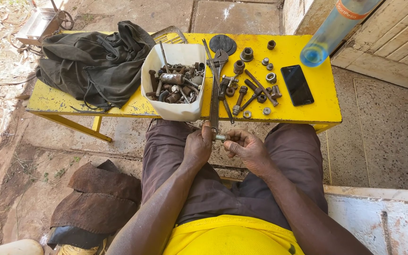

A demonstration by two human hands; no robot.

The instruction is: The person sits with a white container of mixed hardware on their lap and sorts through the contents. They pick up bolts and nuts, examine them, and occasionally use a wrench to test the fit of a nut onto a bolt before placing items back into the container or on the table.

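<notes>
Bolt (220, 138) sits between my two hands, held over my lap just below the front edge of the yellow desk (317, 111). My left hand (198, 146) has its grip closed around the lower end of a long wrench (214, 94), whose handle runs up over the desk edge between the tub (173, 111) and the loose nuts (266, 111). My right hand (247, 148) pinches the bolt's other end, grip closed on it. The bolt looks short and dull grey — too small to tell its thread. Room is tight upward: the desk edge is just beside my knuckles, with the tub overhanging it. To either side of my knees the floor lies open, apart from a brown rag (100, 198) on the left. A phone (297, 85) lies near the desk's right end.
</notes>
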